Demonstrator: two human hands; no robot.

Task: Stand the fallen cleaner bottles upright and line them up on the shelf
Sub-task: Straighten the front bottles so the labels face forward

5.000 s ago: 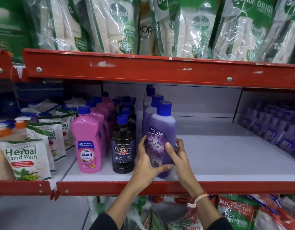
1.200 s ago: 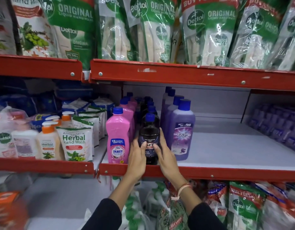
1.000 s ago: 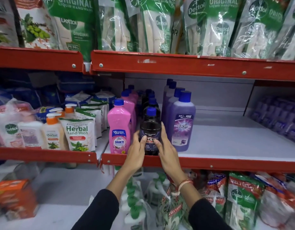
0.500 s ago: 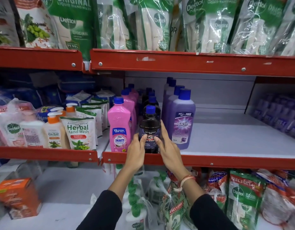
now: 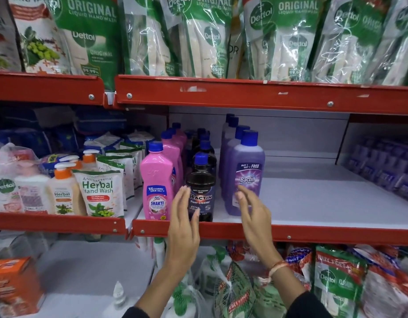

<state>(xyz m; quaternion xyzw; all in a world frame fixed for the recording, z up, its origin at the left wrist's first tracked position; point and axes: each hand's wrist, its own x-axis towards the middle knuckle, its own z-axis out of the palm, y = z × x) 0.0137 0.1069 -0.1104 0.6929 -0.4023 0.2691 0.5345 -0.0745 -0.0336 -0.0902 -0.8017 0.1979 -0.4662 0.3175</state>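
Observation:
Three rows of blue-capped cleaner bottles stand upright at the left of the white shelf (image 5: 313, 203). A pink Shakti bottle (image 5: 156, 184) leads the left row, a black Bactin floor cleaner bottle (image 5: 202, 187) the middle row, and a purple Bactin bottle (image 5: 249, 175) the right row. My left hand (image 5: 183, 223) hovers open just left of the black bottle's label. In front of the purple bottle's lower part my right hand (image 5: 253, 212) is open too. Neither hand grips anything.
The shelf has a red front lip (image 5: 290, 235). Herbal hand wash pouches (image 5: 99, 193) and pump bottles (image 5: 63, 191) fill the neighbouring bay on the left. Green Dettol refill packs (image 5: 205, 35) hang over the upper shelf, and more purple bottles (image 5: 382, 166) sit far right. Packs lie below.
Both hands have let go of the black Bactin bottle and drawn apart and back from it. The bottle stays upright at the front of its row.

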